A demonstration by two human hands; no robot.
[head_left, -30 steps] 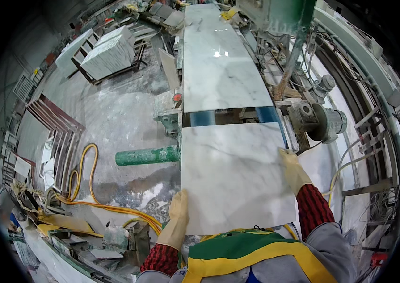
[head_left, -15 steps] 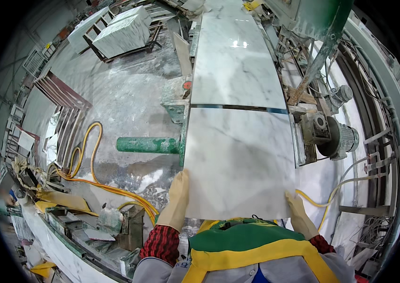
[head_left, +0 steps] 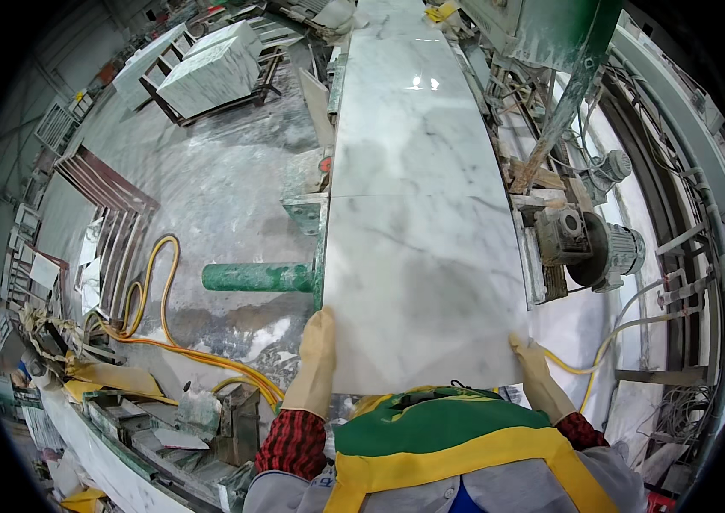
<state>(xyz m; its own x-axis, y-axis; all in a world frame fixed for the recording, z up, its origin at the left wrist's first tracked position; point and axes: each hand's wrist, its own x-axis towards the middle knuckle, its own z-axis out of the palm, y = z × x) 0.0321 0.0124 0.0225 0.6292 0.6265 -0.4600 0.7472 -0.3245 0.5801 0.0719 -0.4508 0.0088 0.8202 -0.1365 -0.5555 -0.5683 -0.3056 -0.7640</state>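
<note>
A white, grey-veined marble slab (head_left: 426,291) lies flat in front of me, its near edge close to my green and yellow apron (head_left: 448,427). At its left edge, near the front corner, my gloved left hand (head_left: 314,355) is closed on the slab. My right hand (head_left: 538,368), in a matching cream glove, grips the opposite edge; its fingertips are partly hidden. Beyond a thin seam, a second marble slab (head_left: 405,120) stretches away along the same line, its end touching the first slab.
A green cylinder (head_left: 258,277) juts out left of the slabs. An electric motor (head_left: 615,254) stands at the right beside the line. Yellow hoses (head_left: 200,352) curl over the floor on the left. Farther back, a rack carries stacked marble slabs (head_left: 210,73).
The dark gap between the two slabs has closed to a thin seam. Both my hands remain on the near slab's side edges. The view has shifted slightly.
</note>
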